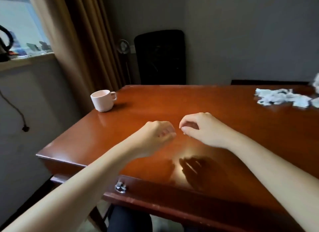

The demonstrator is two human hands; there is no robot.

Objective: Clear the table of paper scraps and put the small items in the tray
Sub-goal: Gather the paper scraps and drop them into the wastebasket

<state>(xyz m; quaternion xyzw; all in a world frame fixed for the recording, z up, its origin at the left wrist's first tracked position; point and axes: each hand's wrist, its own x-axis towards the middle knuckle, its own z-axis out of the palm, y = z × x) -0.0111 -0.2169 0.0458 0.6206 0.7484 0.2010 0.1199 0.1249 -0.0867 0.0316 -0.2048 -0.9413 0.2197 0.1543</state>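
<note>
The paper scraps (pixel 283 97) ran off the right edge — blurred, uncountable. Whether the right hand (pixel 202 128) pinched anything I couldn't tell; the near edge's shiny object (pixel 120 187) was perhaps metal.

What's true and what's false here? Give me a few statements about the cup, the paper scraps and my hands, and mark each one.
1. The cup stands upright near the far left corner of the table. True.
2. The paper scraps lie right beside the cup. False: they lie at the far right of the table, well apart from the cup.
3. The left hand and the right hand are both over the middle of the table, fingers curled. True.
4. The chair behind the table is white. False: it is black.
</note>
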